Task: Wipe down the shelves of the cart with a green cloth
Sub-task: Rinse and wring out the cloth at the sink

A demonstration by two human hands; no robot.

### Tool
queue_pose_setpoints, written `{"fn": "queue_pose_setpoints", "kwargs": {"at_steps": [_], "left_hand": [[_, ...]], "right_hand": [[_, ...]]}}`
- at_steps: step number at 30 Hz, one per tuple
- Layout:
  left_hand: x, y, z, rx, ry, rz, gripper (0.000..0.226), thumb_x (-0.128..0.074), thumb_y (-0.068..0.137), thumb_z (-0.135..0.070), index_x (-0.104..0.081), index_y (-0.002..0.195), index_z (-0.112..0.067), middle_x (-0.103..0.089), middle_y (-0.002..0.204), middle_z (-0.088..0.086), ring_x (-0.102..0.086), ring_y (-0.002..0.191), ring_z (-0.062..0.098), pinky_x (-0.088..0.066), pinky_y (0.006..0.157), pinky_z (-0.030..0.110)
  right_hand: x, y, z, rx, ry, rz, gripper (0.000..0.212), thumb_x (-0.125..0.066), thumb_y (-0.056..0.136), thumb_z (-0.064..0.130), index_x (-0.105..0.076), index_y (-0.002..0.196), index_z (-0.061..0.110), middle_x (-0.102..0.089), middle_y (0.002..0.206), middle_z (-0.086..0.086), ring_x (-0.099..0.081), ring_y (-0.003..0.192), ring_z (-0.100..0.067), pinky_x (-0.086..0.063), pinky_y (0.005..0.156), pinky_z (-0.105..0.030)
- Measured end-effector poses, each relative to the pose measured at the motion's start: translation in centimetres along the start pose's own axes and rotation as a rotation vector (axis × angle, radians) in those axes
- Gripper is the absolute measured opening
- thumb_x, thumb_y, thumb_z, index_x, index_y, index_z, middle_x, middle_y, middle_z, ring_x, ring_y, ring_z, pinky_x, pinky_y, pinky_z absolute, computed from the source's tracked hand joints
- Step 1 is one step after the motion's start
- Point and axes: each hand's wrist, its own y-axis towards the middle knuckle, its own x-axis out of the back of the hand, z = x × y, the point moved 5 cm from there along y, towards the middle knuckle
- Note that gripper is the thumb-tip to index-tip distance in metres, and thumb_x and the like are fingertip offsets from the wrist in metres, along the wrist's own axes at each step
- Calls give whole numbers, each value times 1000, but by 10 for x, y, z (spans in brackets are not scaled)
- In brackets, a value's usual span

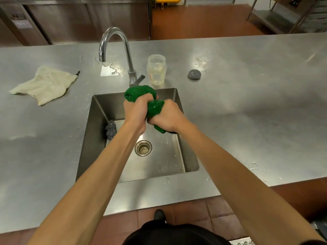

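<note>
both hands squeeze the green cloth point(152, 105) over the sink point(99, 110). the left hand point(137, 112) and the right hand point(167, 117) each have a tight grip on it. this looks like wringing. next, carry it to the cart, which is not in view.

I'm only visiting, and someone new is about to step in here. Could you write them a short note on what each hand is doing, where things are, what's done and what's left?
Left hand: fingers curled round the far end of the green cloth.
Right hand: grips the near end. The cloth is twisted between both hands over the sink, and drops are falling from it.
Nearby: a steel scourer in the sink, and a white cloth and a jar on the counter.
Done: the cloth looks wet and is being wrung out.
Left: all the wiping. The cart is not in view.
</note>
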Motion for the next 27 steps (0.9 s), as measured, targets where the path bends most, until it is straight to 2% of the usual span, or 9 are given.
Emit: {"fn": "queue_pose_setpoints", "kwargs": {"at_steps": [3, 7, 11, 14, 17, 20, 22, 24, 27], "left_hand": [[-3, 6, -12, -64, 75, 84, 19, -59, 68, 6, -68, 83, 0, -72, 81, 17, -71, 79, 27, -57, 74, 42], [-7, 10, -24, -116, 100, 239, 23, -54, 74, 11, -64, 94, 6, -70, 85, 21, -71, 84, 29, -58, 73, 39], [-12, 17, -32, -124, 101, 384, 29, -52, 69, 10, -65, 94, 0, -68, 84, 21, -70, 86, 33, -57, 77, 41], [-16, 21, -32, -67, 92, 511, 33, -50, 70, 11, -62, 97, -3, -66, 84, 18, -68, 89, 32, -57, 80, 42], [-14, 28, -27, 0, 64, 585, 32, -49, 72, 10, -60, 98, -5, -67, 84, 14, -69, 92, 30, -56, 85, 41], [-17, 34, -26, 49, 12, 671, 28, -49, 71, 7, -59, 93, -8, -64, 83, 13, -66, 91, 30, -50, 99, 48], [-19, 36, -29, 62, -36, 740, 27, -46, 69, 8, -57, 87, -9, -61, 80, 12, -64, 84, 27, -41, 108, 53], [-22, 36, -33, 68, -86, 844, 27, -47, 63, 8, -57, 82, -9, -59, 75, 10, -61, 79, 24, -41, 108, 49], [-25, 36, -36, 106, -130, 959, 26, -49, 56, 2, -59, 76, -12, -58, 72, 8, -58, 76, 21, -47, 98, 40]], "right_hand": [[-1, 5, 8, 27, 150, 77, 14, -72, 59, 7, -62, 56, 17, -65, 58, -1, -62, 57, -16, -50, 57, -35], [-1, 4, 18, 18, 310, 190, 21, -66, 63, -9, -59, 58, 9, -57, 54, 0, -54, 52, -12, -44, 50, -24], [-7, 9, 14, -20, 413, 216, 23, -65, 61, -9, -56, 55, 11, -54, 56, -3, -50, 54, -16, -41, 49, -25], [-15, 12, 9, -45, 462, 317, 24, -64, 57, -5, -53, 51, 16, -51, 54, 0, -47, 49, -14, -39, 48, -24], [-18, 13, 11, -61, 533, 427, 23, -59, 63, -11, -48, 58, 9, -47, 51, 2, -44, 40, -9, -36, 41, -19], [-19, 14, 16, -60, 615, 493, 26, -51, 69, -20, -46, 66, 5, -44, 48, 0, -42, 34, -9, -34, 37, -16], [-23, 16, 20, -54, 669, 556, 24, -50, 67, -18, -45, 69, 6, -40, 50, -4, -39, 34, -11, -32, 36, -17], [-28, 17, 22, -75, 704, 614, 22, -51, 64, -14, -44, 66, 8, -37, 53, -4, -36, 35, -11, -29, 36, -17], [-33, 17, 23, -107, 754, 701, 21, -50, 64, -10, -43, 64, 9, -36, 53, -4, -35, 35, -8, -29, 34, -16]]}}
